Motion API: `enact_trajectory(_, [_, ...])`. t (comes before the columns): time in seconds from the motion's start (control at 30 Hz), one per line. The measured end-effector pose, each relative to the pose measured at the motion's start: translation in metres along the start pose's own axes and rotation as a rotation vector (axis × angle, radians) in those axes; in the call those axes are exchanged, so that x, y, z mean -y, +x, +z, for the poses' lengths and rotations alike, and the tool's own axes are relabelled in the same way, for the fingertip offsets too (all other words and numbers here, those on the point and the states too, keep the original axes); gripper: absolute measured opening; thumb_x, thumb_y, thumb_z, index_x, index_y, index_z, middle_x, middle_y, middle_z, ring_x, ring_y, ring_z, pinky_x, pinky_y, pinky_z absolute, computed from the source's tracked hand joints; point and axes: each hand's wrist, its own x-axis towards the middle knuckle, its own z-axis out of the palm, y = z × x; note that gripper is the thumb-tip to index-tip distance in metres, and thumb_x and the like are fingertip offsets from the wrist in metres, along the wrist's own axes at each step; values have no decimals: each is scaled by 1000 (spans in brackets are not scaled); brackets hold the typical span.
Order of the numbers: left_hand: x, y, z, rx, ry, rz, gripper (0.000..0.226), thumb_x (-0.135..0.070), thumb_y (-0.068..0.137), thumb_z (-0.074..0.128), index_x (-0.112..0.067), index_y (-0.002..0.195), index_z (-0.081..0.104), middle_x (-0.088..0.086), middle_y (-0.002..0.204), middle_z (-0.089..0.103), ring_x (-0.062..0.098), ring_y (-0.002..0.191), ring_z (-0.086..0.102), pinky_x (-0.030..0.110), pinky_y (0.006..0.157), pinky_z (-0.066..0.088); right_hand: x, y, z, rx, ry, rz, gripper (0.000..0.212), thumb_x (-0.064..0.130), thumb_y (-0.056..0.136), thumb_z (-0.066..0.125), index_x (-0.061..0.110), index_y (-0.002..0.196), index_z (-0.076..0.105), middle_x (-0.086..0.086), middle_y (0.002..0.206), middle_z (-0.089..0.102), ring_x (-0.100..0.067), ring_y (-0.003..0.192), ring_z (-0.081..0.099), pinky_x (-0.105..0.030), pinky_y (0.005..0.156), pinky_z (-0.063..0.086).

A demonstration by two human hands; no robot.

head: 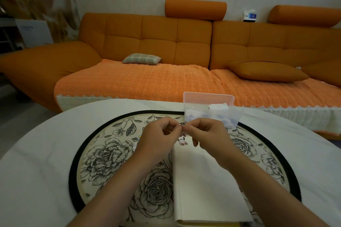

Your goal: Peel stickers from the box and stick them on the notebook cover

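Over the flowered mat (103,153), the left hand (158,137) is curling its fingers and pinching one edge of a small sticker (180,127) between thumb and forefinger. The right hand (208,134) is pinching the other edge, its remaining fingers loosely bent. Whether the backing is coming away is too small to tell. This looks like peeling, best done by lifting one corner slowly and keeping fingertips off the glue. The notebook (203,180) is lying just beneath, a cartoon sticker (183,142) already on its far end. The box (210,110) is standing far right.
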Motion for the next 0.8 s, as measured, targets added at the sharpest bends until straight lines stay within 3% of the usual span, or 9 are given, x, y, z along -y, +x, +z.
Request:
enact_trajectory(0.13, [0, -1, -1, 9, 10, 34, 12, -17, 91, 68, -22, 82, 74, -10, 73, 71, 0, 68, 63, 15, 63, 50, -1, -1, -3, 30, -9, 7, 10, 14, 90, 71, 11, 84, 78, 4, 63, 70, -8, 50, 51, -16, 49, 41])
enact_trajectory(0.37, [-3, -2, 5, 6, -55, -18, 12, -20, 91, 68, -20, 80, 74, -19, 61, 66, -5, 59, 58, 9, 58, 43, -7, -1, 2, -47, -231, -105, 15, 19, 97, 63, 18, 85, 73, 18, 58, 63, 2, 52, 53, -11, 52, 41])
enact_trajectory(0.47, [1, 0, 7, -19, 2, -34, 14, -26, 91, 68, -23, 79, 74, -17, 61, 65, -4, 57, 56, 12, 56, 43, -8, 0, 4, -45, -248, -63, 16, 22, 96, 64, 18, 85, 75, 12, 60, 65, 0, 51, 53, -11, 50, 41])
enact_trajectory(0.63, [0, 3, 2, 8, -7, -45, 15, -24, 92, 67, -22, 79, 74, -18, 62, 66, -4, 58, 56, 11, 57, 43, -2, 2, -5, 62, -27, 87, 19, 22, 97, 63, 14, 89, 78, 1, 75, 73, -9, 50, 51, -14, 45, 36])
enact_trajectory(0.8, [-1, 1, 2, 58, -29, -44, 15, -21, 92, 67, -22, 80, 75, -13, 67, 70, -3, 60, 59, 14, 60, 47, -3, 0, -8, 46, -176, 44, 20, 29, 95, 66, 20, 81, 77, -3, 56, 62, -6, 47, 44, -15, 46, 36])
